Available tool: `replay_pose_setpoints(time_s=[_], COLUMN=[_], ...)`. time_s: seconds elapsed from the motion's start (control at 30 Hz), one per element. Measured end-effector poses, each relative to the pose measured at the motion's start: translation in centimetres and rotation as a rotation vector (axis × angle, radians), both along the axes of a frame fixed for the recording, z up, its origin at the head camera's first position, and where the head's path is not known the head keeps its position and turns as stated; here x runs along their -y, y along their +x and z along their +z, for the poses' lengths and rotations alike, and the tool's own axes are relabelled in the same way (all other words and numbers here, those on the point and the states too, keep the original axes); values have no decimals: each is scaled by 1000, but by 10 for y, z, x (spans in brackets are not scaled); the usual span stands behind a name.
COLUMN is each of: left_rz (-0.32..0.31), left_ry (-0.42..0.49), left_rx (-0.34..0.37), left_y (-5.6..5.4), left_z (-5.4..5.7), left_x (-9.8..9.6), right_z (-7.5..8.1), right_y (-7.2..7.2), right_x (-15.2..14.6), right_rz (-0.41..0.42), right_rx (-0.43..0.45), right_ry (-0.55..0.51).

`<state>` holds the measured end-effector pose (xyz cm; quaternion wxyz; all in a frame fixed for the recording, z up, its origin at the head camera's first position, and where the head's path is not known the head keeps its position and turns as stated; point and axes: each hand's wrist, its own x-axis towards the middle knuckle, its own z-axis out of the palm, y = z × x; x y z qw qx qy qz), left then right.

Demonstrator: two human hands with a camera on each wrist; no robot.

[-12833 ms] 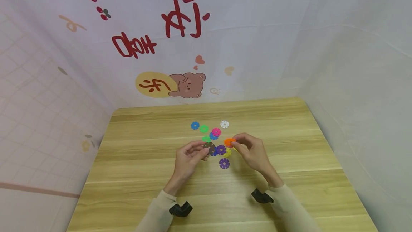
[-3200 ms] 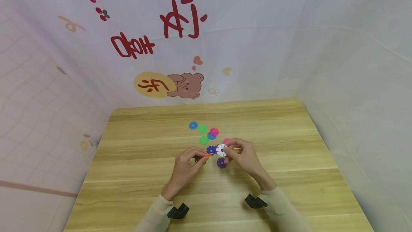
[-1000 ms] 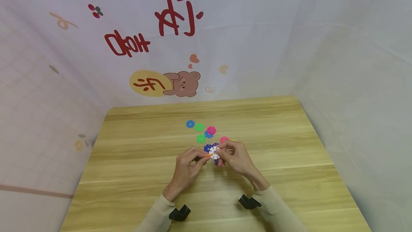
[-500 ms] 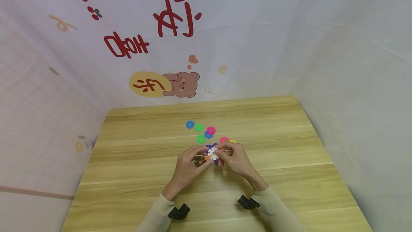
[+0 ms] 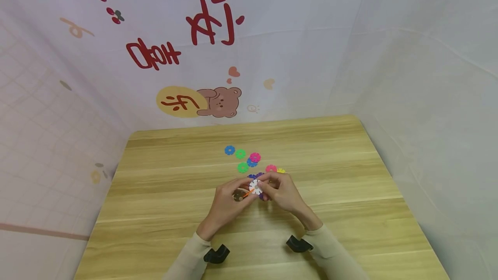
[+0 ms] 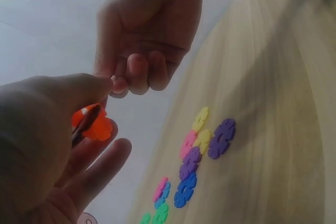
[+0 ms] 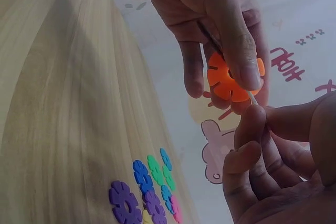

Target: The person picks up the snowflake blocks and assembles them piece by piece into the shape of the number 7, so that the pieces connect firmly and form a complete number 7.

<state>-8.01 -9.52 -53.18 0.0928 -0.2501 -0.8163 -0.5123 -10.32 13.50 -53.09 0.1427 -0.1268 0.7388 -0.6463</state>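
My left hand (image 5: 227, 202) pinches an orange slotted plastic disc (image 7: 221, 83) between thumb and fingers. A dark brown disc (image 5: 238, 195) is fitted crosswise to the orange one, inside the palm side of that hand. My right hand (image 5: 285, 192) pinches a white slotted disc (image 5: 254, 185) with thumb and forefinger. The white disc meets the orange disc's edge, crossing it at an angle. Seen from the right wrist, only a thin sliver of the white disc shows between both hands' fingertips. Both hands are raised over the table.
Loose slotted discs lie on the wooden table (image 5: 175, 167) beyond the hands: blue (image 5: 230, 150), green (image 5: 240, 154), pink (image 5: 255, 157), yellow (image 6: 203, 139) and purple (image 7: 125, 203), some overlapping. Printed white cloth (image 5: 303, 55) hangs behind the table and along the sides.
Earlier the right hand held the orange disc and the white one lay on the table. The orange disc passed to the left hand, joined with the brown; the white disc was picked up and brought against it.
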Motion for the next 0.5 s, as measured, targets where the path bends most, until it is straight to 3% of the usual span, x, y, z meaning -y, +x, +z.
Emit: replay_pose_setpoints(time_s=[0.23,0.5], left_rz=[-1,74], left_ry=[28,36], left_rx=[26,42], left_y=[0,3], left_z=[-5,-5], left_x=[5,21], right_z=[-5,-15], right_y=[-2,-11], right_x=[1,-4], right_rz=[-4,-92], right_rx=[-19,-100], right_ry=[13,62])
